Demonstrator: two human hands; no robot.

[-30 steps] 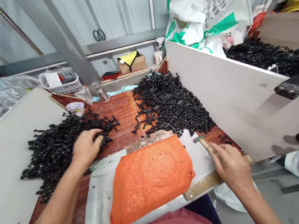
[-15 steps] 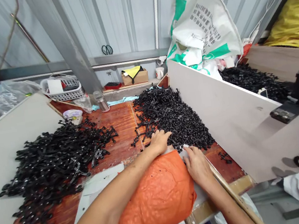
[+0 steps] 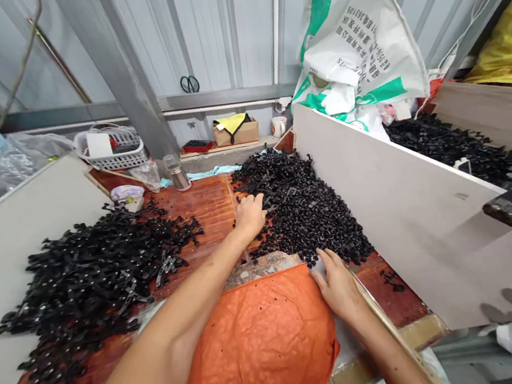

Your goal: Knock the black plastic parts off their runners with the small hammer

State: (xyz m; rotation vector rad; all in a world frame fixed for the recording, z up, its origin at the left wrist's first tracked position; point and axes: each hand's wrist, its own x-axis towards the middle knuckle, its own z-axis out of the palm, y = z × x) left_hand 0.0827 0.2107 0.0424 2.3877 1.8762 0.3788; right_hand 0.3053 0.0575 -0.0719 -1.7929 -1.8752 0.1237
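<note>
My left hand (image 3: 250,214) reaches across the table and rests, fingers curled, on the left edge of the right pile of small black plastic parts (image 3: 302,211). What its fingers hold, if anything, is hidden. My right hand (image 3: 340,285) lies flat with fingers stretched out at the right edge of the orange cloth (image 3: 255,352), just below that pile. A second pile of black plastic parts (image 3: 86,281) lies at the left, away from both hands.
Grey boards wall the table at the left (image 3: 0,256) and right (image 3: 407,208). At the back stand a white basket (image 3: 110,151), a metal cup (image 3: 179,176), a cardboard box (image 3: 235,132) and a big white-green sack (image 3: 354,42). Beyond the right board lie more black parts (image 3: 441,142).
My left hand left the left pile, crossed over the cloth and moved farther up the right pile. My right hand came in from the table's right edge to the cloth's edge.
</note>
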